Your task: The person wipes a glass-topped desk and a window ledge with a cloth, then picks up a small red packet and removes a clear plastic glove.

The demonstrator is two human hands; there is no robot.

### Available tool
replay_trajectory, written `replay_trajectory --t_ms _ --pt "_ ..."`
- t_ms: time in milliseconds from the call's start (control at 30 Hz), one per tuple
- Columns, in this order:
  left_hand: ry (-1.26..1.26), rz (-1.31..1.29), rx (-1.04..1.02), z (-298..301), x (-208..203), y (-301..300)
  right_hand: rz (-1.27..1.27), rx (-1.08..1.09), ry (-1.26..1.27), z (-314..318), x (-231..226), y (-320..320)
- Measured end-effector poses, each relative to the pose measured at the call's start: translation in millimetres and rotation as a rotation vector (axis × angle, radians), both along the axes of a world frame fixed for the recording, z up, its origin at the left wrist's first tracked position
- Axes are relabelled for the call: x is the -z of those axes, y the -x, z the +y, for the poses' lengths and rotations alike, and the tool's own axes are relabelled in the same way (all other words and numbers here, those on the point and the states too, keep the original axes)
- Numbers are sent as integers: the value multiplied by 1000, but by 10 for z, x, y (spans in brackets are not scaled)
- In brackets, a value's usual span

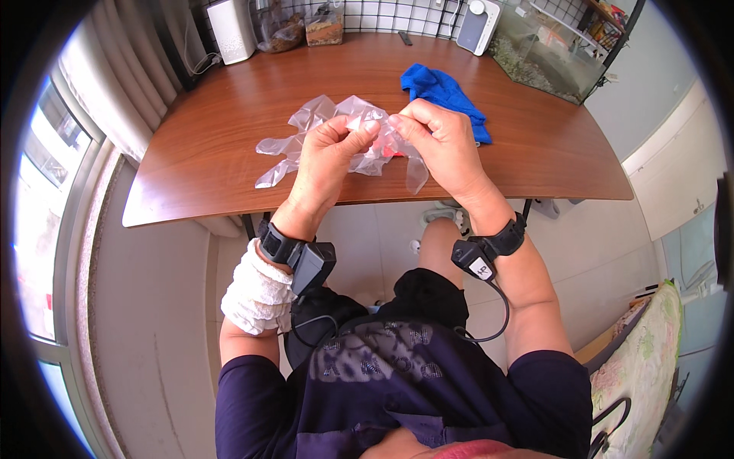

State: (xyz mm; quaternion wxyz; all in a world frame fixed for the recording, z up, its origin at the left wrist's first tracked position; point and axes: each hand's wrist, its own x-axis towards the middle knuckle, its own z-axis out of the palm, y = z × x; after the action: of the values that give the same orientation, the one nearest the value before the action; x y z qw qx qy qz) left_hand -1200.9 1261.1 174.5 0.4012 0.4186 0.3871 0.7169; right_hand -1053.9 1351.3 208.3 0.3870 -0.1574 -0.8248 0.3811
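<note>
Thin clear plastic, shaped like a disposable glove (pixel 417 173), is stretched between my two hands above the near part of the desk. My left hand (pixel 330 153) pinches it between thumb and bent fingers. From the other side, my right hand (pixel 447 149) grips it the same way, with the fingertips of both hands close together. More clear plastic with finger-like ends (pixel 294 145) spreads on the desktop behind and left of my left hand; whether it is the same piece, I cannot tell. A bit of red shows beneath the plastic. Beyond my right hand lies a crumpled blue cloth (pixel 447 96).
The brown wooden desk (pixel 206 145) has a white box-shaped device (pixel 231 32), a clear container (pixel 324 27) and a grey-and-white device (pixel 479 27) along its back. A glass tank (pixel 547 57) stands at the back right. A curtain (pixel 115 61) and window are at left.
</note>
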Motion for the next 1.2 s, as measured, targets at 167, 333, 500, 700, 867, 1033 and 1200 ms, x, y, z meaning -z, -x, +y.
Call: replay_trajectory --t_ms 167,333,500,700,867,1033,1200 --pt "26 125 -33 25 -9 7 174 200 -326 54 -12 23" --pt "-82 137 -84 100 -52 -133 251 -81 195 38 165 104" --pt "-97 105 -234 89 -11 -90 220 -101 296 52 185 147" --pt "-90 1 -191 93 -16 -61 200 -136 325 28 166 150" --pt "-109 -78 -73 109 59 -3 161 -188 344 60 191 202" --pt "-121 -12 -63 95 78 -9 186 -103 306 35 177 224" --pt "-156 -24 -61 101 95 4 296 -82 363 64 233 307"
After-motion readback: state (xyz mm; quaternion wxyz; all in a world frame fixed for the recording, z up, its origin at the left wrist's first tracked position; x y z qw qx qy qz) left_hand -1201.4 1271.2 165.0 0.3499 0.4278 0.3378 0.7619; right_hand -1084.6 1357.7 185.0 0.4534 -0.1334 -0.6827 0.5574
